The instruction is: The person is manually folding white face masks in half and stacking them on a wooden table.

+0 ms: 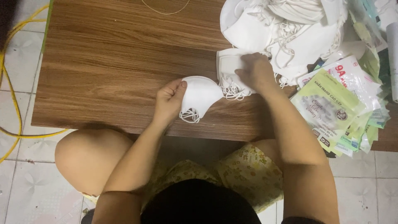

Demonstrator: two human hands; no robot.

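Below, a low wooden table (107, 62) with dark brown grain stood on a pale tiled floor (25, 74), where a yellow cable (12, 95) curled along the table's left side. The left hand (169, 99) pinched a folded white mask (200, 96) by its edge, near the table's front. The right hand (256, 72) lay closed over a small stack of masks (229, 68) just beside it. Behind sat a heap of white masks (290, 29), with printed packets (336, 108) fanned at the right edge.
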